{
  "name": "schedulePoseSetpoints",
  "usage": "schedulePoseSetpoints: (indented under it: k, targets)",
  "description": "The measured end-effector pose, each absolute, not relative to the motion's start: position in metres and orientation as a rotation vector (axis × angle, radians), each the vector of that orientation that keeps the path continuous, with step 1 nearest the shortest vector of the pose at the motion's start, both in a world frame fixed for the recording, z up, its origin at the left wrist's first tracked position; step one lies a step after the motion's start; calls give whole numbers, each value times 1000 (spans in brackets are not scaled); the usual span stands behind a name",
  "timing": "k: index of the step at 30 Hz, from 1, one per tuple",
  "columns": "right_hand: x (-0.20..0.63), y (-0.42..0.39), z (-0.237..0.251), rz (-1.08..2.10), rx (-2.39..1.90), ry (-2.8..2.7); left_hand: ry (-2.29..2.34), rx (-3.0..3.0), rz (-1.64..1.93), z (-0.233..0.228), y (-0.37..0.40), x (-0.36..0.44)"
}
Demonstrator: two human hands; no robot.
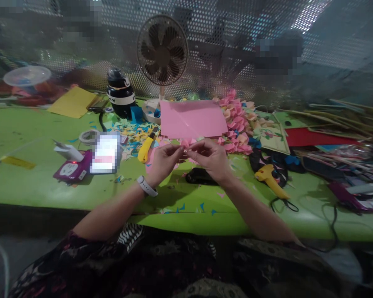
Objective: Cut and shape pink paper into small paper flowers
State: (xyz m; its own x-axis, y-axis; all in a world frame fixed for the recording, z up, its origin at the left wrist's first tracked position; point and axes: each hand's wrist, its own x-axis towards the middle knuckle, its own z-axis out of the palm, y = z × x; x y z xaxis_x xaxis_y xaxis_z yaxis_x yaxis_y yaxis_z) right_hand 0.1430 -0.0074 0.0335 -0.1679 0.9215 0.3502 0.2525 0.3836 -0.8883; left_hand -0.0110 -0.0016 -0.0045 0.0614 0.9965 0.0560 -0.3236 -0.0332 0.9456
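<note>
Both hands meet over the green table, fingertips pinched together around a small pink paper piece (185, 143), mostly covered by the fingers. My left hand (165, 161), with a white band on its wrist, is closed on its left side. On the other side my right hand (211, 159) is closed too, thumb and forefinger against the paper. Just behind them lies a pink paper sheet (192, 118). A heap of folded pink paper pieces (238, 124) is to its right. A dark object (200, 176) lies beneath my right hand, and a yellow cutter (146, 149) is left of my left hand.
A yellow glue gun (272, 181) lies at right with its cord. At left are a lit phone (105, 153), a purple power strip (73, 167) and a tape roll (88, 135). A fan (162, 51) and black bottle (120, 97) stand behind. Paper scraps litter the table (27, 132).
</note>
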Motion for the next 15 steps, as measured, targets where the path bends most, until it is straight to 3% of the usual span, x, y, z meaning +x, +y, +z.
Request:
schedulePoseSetpoints:
  k: [6, 15]
  targets:
    - [142, -4, 28, 617, -1120, -1642, 856, 1114, 1308, -7, -6, -9]
    - [150, 12, 20, 882, -1131, -1472, 858, 1350, 1374, -14, -7, -9]
